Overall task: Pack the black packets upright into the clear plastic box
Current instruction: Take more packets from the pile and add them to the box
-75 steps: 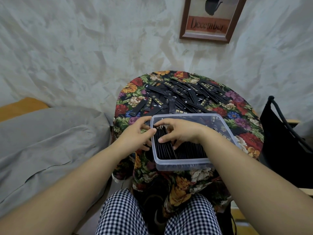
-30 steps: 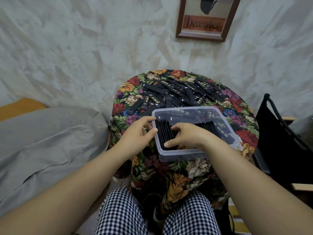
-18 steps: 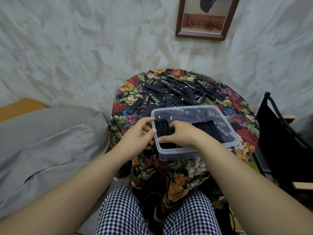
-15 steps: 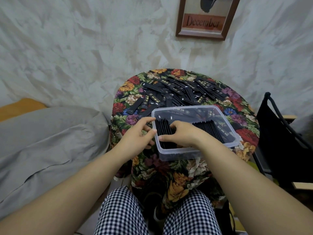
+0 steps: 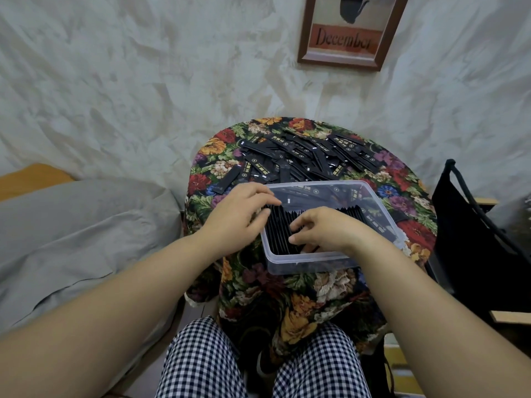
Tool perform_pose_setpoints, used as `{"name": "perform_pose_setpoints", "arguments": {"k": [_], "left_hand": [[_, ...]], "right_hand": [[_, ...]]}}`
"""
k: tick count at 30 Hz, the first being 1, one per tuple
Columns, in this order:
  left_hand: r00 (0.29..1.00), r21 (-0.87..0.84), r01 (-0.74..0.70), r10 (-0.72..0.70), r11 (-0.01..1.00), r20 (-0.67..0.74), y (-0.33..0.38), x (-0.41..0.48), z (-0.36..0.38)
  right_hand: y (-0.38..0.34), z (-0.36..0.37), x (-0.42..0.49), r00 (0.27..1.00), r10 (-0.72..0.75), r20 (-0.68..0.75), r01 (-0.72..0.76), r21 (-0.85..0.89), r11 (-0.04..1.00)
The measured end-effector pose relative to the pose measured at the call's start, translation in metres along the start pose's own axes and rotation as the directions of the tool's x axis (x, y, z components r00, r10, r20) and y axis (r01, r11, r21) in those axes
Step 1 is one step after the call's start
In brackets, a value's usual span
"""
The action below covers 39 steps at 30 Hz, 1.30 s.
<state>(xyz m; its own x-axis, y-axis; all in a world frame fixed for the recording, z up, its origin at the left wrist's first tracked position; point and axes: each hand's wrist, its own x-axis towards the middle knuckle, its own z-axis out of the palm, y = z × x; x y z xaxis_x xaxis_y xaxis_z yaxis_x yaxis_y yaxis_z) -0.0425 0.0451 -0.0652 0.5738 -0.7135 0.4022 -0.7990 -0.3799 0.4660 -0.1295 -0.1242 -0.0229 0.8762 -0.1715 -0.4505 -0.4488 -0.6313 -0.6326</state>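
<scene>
Pinching a bunch of upright packets (image 5: 276, 228) between thumb and curled fingers, the right hand (image 5: 327, 229) sits inside the box (image 5: 301, 262). The left hand (image 5: 235, 216) lies over its left rim, fingers straight, touching the packets' tops. Loose packets (image 5: 301, 159) lie flat on the cloth (image 5: 316, 285) behind.

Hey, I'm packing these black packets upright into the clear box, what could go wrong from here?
1. The clear box sits by the table's near edge, where the floral cloth drapes down; pushing could slide it toward your lap.
2. The upright packets at the box's left end look braced between your left hand and right hand; letting go may let them lean over.
3. Reaching across might knock the loose packets off.
</scene>
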Motion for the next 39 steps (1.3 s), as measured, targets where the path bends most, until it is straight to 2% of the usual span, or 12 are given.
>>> {"name": "perform_pose_setpoints", "arguments": {"k": [3, 7, 10, 16, 20, 23, 27, 33, 39], "left_hand": [[0.97, 0.022, -0.166, 0.159, 0.986, 0.185, -0.003, 0.016, 0.004], [0.886, 0.065, -0.194, 0.146, 0.979, 0.44, -0.003, 0.036, 0.0], [0.825, 0.119, -0.212, 0.112, 0.97, 0.554, -0.004, 0.052, -0.007], [0.884, 0.211, -0.247, 0.131, 0.946, 0.45, -0.003, 0.068, -0.012], [0.853, 0.198, -0.41, 0.298, 0.89, 0.429, -0.011, 0.058, -0.013], [0.836, 0.248, -0.451, 0.309, 0.857, 0.454, -0.017, 0.048, -0.013], [0.841, 0.253, -0.424, 0.275, 0.869, 0.466, -0.018, 0.04, -0.014], [0.832, 0.092, -0.373, 0.289, 0.923, 0.474, -0.011, 0.03, -0.001], [0.888, 0.066, -0.272, 0.223, 0.96, 0.403, -0.009, 0.026, 0.006]], "right_hand": [[0.002, -0.002, 0.0, 1.0, -0.007, 0.025, 0.006, 0.05, 0.999], [0.005, -0.006, 0.002, 0.998, 0.004, 0.059, -0.009, 0.089, 0.996], [0.004, -0.004, 0.006, 0.998, 0.012, 0.066, -0.017, 0.068, 0.998], [0.011, 0.0, 0.008, 0.998, 0.016, 0.064, -0.022, 0.095, 0.995], [0.014, 0.0, 0.007, 0.998, 0.0, 0.057, -0.006, 0.1, 0.995], [0.013, -0.001, 0.007, 0.999, -0.022, 0.046, 0.018, 0.08, 0.997], [0.012, -0.001, 0.008, 0.998, -0.04, 0.039, 0.038, 0.054, 0.998], [0.014, -0.003, 0.007, 0.997, -0.056, 0.059, 0.055, 0.023, 0.998], [0.016, -0.007, 0.009, 0.994, -0.051, 0.097, 0.05, 0.01, 0.999]]}}
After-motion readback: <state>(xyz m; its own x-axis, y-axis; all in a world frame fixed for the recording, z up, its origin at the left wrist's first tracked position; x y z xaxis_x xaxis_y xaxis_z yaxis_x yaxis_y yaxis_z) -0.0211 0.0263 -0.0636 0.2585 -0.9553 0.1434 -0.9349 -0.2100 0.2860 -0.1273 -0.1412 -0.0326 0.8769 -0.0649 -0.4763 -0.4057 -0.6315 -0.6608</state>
